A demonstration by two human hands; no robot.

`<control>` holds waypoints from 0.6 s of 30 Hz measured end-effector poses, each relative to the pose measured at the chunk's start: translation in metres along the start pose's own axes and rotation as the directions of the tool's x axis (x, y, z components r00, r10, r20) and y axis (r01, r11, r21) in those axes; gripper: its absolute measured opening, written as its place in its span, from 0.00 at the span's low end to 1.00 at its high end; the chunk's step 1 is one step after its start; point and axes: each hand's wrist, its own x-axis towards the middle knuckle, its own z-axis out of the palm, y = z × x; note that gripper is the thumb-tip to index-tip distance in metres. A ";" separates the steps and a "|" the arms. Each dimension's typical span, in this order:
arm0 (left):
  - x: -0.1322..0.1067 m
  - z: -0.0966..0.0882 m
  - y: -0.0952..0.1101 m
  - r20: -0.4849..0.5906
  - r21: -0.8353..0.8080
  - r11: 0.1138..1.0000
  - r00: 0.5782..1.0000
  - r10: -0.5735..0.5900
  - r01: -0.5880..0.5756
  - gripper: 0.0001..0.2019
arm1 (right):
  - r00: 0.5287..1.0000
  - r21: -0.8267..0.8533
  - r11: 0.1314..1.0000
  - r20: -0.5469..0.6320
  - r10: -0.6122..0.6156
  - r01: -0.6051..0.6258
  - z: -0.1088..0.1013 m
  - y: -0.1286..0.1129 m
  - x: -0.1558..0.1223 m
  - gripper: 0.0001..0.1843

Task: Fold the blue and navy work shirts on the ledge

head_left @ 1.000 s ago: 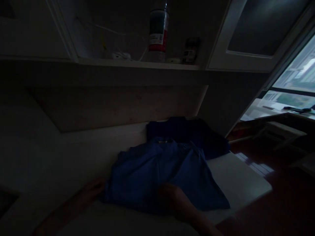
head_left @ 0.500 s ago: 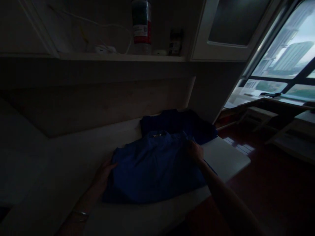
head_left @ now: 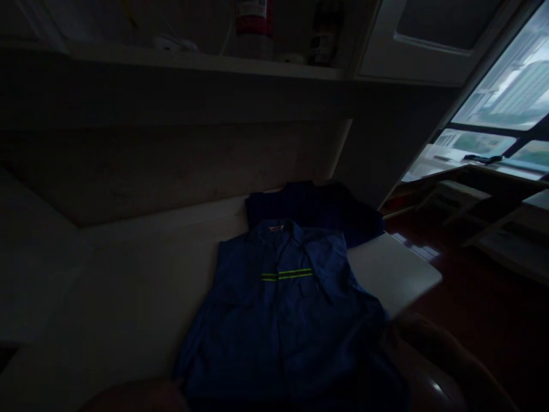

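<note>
1. The blue shirt [head_left: 278, 326] is spread on the white table [head_left: 398, 274], its yellow-green stripes [head_left: 295, 274] newly exposed.
2. The left hand [head_left: 143, 396] and right hand [head_left: 405, 332] are now seen nearer, by the shirt's left and right edges.
3. Whether either hand's fingers are closed on it cannot be discerned.

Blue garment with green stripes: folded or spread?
Spread: the blue garment shows its collar and stripes; sleeve folds too dark to tell.
</note>
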 end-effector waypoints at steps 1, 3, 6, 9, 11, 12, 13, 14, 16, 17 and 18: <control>0.004 0.000 0.001 0.030 0.012 1.000 1.000 -0.006 0.006 0.16 | 0.997 0.091 0.994 0.054 0.052 -0.056 -0.002 -0.004 0.008 0.32; 0.019 0.004 0.005 0.042 0.034 0.999 0.999 -0.024 0.022 0.16 | 0.988 0.210 0.965 0.040 0.149 -0.155 0.001 -0.021 0.031 0.26; 0.054 0.020 0.016 -0.144 0.106 0.991 0.987 -0.068 0.084 0.30 | 0.961 0.138 0.962 -0.117 0.251 -0.234 0.023 -0.049 0.069 0.33; 0.085 0.045 0.028 -0.313 0.303 0.941 0.948 -0.053 0.152 0.39 | 0.972 0.009 0.972 -0.003 0.234 -0.234 0.063 -0.070 0.093 0.36; 0.095 0.060 0.032 -0.321 0.416 0.896 0.947 -0.017 0.157 0.33 | 0.989 -0.064 0.989 0.065 0.136 -0.132 0.094 -0.080 0.095 0.29; 0.097 0.066 0.032 -0.318 0.441 0.885 0.948 -0.003 0.150 0.29 | 0.994 -0.103 0.992 0.080 0.074 -0.066 0.109 -0.084 0.093 0.27; 0.096 0.069 0.030 -0.319 0.444 0.885 0.948 0.007 0.143 0.25 | 0.994 -0.129 0.992 0.108 0.004 0.010 0.123 -0.089 0.089 0.25; 0.093 0.069 0.028 -0.324 0.439 0.888 0.946 0.015 0.136 0.23 | 0.986 -0.138 0.987 0.152 -0.066 0.087 0.137 -0.094 0.084 0.25; 0.084 0.060 0.018 -0.342 0.435 0.890 0.939 0.026 0.134 0.22 | 0.943 -0.110 0.969 0.275 -0.186 0.223 0.160 -0.107 0.074 0.26; 0.077 0.050 0.012 -0.358 0.433 0.890 0.934 0.024 0.143 0.22 | 0.913 -0.085 0.958 0.338 -0.230 0.274 0.170 -0.116 0.070 0.26; 0.070 0.037 0.005 -0.376 0.432 0.888 0.926 0.017 0.159 0.22 | 0.882 -0.059 0.949 0.390 -0.265 0.311 0.181 -0.126 0.068 0.26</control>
